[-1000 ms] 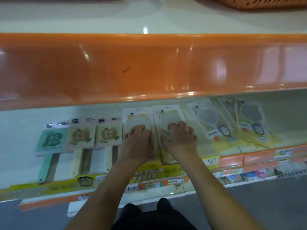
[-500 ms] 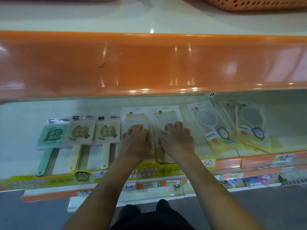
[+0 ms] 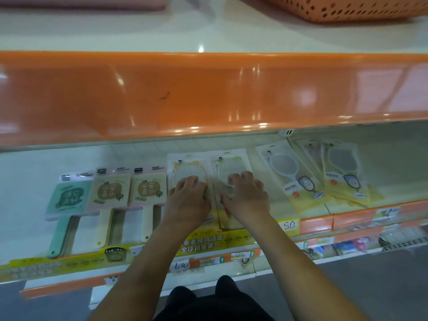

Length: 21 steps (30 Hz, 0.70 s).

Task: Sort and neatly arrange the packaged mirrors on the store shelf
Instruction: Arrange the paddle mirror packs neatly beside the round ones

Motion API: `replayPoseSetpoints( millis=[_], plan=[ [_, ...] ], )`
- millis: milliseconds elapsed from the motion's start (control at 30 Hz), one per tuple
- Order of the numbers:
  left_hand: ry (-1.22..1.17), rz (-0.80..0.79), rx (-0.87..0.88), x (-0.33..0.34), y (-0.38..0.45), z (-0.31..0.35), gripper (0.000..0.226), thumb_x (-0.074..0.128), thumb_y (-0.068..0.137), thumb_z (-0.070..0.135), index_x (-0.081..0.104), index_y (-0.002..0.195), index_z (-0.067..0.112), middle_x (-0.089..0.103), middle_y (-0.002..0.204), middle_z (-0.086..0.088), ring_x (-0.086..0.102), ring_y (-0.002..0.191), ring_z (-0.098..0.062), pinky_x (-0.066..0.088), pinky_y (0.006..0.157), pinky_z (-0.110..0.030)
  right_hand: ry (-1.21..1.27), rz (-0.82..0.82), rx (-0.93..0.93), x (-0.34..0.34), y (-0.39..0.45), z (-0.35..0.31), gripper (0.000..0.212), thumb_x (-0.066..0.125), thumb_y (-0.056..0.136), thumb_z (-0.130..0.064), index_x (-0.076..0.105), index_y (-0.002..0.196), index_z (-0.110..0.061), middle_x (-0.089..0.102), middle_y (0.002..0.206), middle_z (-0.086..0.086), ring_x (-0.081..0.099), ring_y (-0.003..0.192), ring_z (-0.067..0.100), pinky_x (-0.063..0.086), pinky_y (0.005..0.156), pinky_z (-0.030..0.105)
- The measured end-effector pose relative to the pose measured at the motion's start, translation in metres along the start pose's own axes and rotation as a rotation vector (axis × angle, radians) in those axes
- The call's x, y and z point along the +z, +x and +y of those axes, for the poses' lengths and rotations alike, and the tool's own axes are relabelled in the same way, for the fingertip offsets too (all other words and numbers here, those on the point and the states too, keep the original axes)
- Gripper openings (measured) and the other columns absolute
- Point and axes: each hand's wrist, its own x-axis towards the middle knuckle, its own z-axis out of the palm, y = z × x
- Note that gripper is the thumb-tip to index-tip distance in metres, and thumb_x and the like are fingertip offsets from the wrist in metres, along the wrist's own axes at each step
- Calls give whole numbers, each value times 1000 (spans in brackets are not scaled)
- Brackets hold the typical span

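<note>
Packaged mirrors lie in a row on the white lower shelf (image 3: 23,195). My left hand (image 3: 187,200) rests flat on a clear pack with a yellow round mirror (image 3: 185,167). Right beside it, my right hand (image 3: 246,198) presses on a pack with a pale green round mirror (image 3: 234,163); its fingers are slightly bent. To the left lie a green paddle mirror (image 3: 67,200) and two cream paddle mirrors (image 3: 110,191) (image 3: 149,188). To the right a white-rimmed mirror pack (image 3: 287,172) lies tilted, then an overlapping pile of similar packs (image 3: 342,167).
An orange upper shelf edge (image 3: 208,93) overhangs the row. An orange perforated basket (image 3: 342,8) sits on the top shelf. Yellow label strips and price tags (image 3: 289,225) run along the front lip. Small goods fill a lower shelf (image 3: 352,246) at right. Grey floor lies below.
Both hands stay on the two middle packs, which have shifted slightly and now lie side by side more squarely. The view has tilted a little.
</note>
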Motion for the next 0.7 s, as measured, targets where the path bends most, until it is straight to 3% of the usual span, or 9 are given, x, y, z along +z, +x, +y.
replayPoseSetpoints(
  millis=[167,333,433,533,700],
  plan=[
    [-1,-22,17,-9,6,2,35,46,91,33,54,124,23,43,139,3,41,127,-19,34,100,-37,15,-14,8,1,-1,2,44,53,88,-49,44,129,-35,31,141,-2,35,127,33,36,100,43],
    [-7,-12,115,-6,14,10,42,47,92,41,48,131,26,39,142,4,40,129,-20,32,101,-36,140,73,52,2,-9,12,52,49,94,-52,38,143,-38,27,155,-5,18,144,33,23,114,48],
    [-38,-29,169,-3,15,21,42,48,92,40,48,131,26,39,142,5,38,129,-19,31,101,-36,156,182,74,3,-18,20,51,52,91,-51,47,139,-35,39,148,-1,29,141,32,32,109,49],
    [-51,-46,209,3,17,32,43,49,91,38,47,132,27,38,143,5,37,131,-19,31,101,-37,171,280,95,2,-23,28,55,44,81,-50,59,129,-28,51,138,6,43,132,36,42,99,50],
    [-35,-69,262,10,25,50,46,52,90,39,47,134,25,40,142,3,39,130,-22,34,99,-37,168,302,114,-2,-20,49,49,56,85,-45,59,129,-24,50,137,7,43,131,34,41,102,50]
  ],
)
